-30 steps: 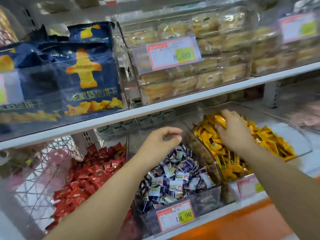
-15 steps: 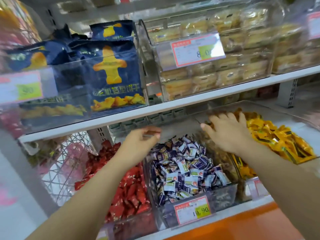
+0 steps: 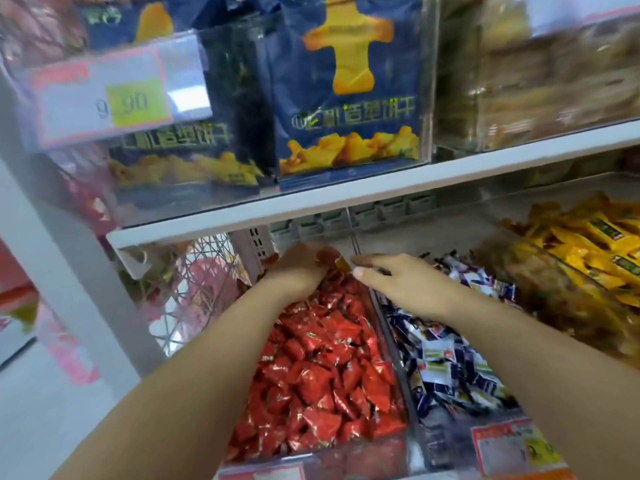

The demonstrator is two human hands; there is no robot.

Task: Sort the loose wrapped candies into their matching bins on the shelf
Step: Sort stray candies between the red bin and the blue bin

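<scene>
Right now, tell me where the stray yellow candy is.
Head view, centre: the yellow candy is between the left hand and the right hand, above the far end of the red candies.

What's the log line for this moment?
left hand: curled at red bin back | right hand: extended beside it | yellow candy: between hands, holder unclear

White shelf board [image 3: 381, 188], white upright [image 3: 69, 271], pale floor [image 3: 52, 410]

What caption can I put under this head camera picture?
Left hand and right hand nearly touch above the red candies, a yellow wrapper between them.
</scene>
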